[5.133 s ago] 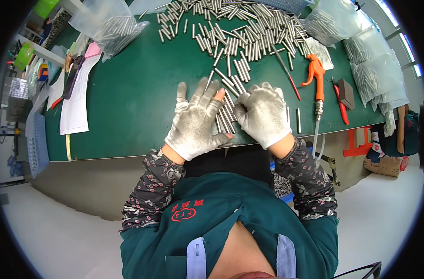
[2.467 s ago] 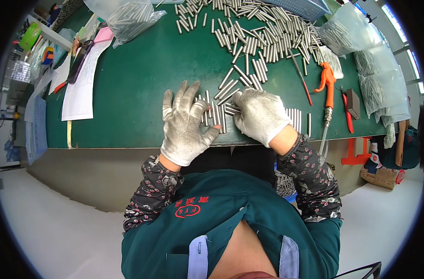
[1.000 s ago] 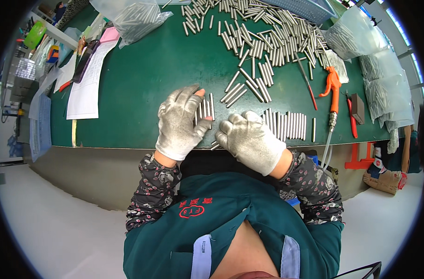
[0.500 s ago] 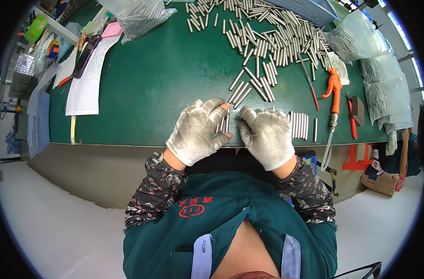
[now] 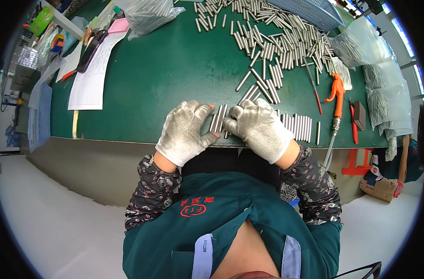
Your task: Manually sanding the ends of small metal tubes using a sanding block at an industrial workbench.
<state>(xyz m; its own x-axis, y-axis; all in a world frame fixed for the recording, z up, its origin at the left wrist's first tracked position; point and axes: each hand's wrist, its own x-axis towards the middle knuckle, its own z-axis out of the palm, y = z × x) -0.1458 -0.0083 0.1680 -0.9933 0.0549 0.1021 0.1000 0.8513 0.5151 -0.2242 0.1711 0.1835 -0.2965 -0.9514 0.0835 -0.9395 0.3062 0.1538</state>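
My gloved left hand (image 5: 184, 132) is at the bench's near edge, its thumb and forefinger spread around the left end of a short group of upright metal pins (image 5: 218, 120). Nothing shows clearly gripped in it. My gloved right hand (image 5: 258, 128) has its fingers curled down at the right side of that group, thumb over a pin; its palm hides what lies beneath. Right of it runs a neat side-by-side row of pins (image 5: 298, 128), with a single pin (image 5: 318, 133) standing apart. Several loose pins (image 5: 271, 88) lie just beyond the right hand.
A big pile of pins (image 5: 286, 44) spreads at the back, below a blue basket (image 5: 309, 11). On the right lie an orange air gun (image 5: 336, 93), a red-handled tool (image 5: 318, 100), a dark block (image 5: 359, 115) and bags of pins (image 5: 384, 93). Paper sheets (image 5: 88, 93) and another bag (image 5: 147, 16) are left.
The whole view has shifted slightly. My left hand has drawn left, showing the pins between my hands. My right hand has moved left onto that group, uncovering more of the row.
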